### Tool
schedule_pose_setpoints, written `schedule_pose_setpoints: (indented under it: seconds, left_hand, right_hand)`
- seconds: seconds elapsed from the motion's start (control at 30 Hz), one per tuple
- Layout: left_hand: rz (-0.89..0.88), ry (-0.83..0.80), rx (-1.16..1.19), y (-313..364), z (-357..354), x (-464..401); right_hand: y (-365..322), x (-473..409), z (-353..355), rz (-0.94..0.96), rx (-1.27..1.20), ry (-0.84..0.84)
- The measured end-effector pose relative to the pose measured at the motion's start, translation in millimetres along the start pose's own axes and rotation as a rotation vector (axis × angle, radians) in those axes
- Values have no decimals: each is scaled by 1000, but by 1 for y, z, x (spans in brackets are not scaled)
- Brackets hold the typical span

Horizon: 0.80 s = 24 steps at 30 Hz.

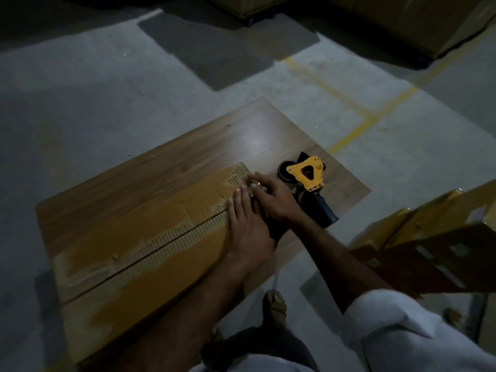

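Squarely over the far end of the taped seam (150,251), we see both hands at work on a wood-grain top (150,178); the left hand (247,226) lies flat, fingers straight, pressing the brown tape down, and the right hand (273,197) reaches across its fingertips, fingers stretched forward on the tape's ragged end, gripping nothing; the seam runs on a long diagonal from the near left corner up to the hands, so any further smoothing would, we judge, travel back along that line toward the left; the tape dispenser (306,174) lies on the same top just beside the right hand, on its outer side, yellow frame away from us and dark handle pointing back toward the right forearm, which makes the right hand plainly the nearer one to pick it up; whether tape joins dispenser to seam we cannot tell in this light; below the near edge a sandalled foot (273,302) stands on the grey concrete floor (80,103), crossed by worn yellow lines (357,124); a torn carton (429,237) leans at the right, with stacked cartons (402,20) in the dim background.
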<state>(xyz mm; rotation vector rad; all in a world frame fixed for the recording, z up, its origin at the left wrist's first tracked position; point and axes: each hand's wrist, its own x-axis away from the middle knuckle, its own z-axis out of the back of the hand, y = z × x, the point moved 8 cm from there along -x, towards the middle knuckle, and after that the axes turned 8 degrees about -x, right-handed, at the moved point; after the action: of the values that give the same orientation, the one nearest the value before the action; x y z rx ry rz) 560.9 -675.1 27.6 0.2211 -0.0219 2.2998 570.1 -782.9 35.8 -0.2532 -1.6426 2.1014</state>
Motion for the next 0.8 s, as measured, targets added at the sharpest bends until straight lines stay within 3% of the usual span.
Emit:
schedule_pose_setpoints:
  seconds: [0.13, 0.3, 0.4, 0.5, 0.63, 0.8]
  left_hand:
    - [-95, 95, 249, -22, 7, -14]
    - [-126, 132, 172, -4, 14, -44]
    - [-106, 108, 112, 12, 12, -57]
    - [-86, 121, 106, 24, 16, -68]
    - [-57, 128, 85, 31, 17, -78]
    - [37, 203, 156, 26, 25, -75]
  right_hand:
    - [37, 15, 30, -84, -93, 157]
    - [56, 15, 56, -60, -43, 175]
    - [62, 11, 89, -36, 130, 305]
    - [87, 14, 127, -220, 416, 450]
    - [132, 18, 137, -569, 489, 326]
    - [156, -6, 136, -590, 290, 206]
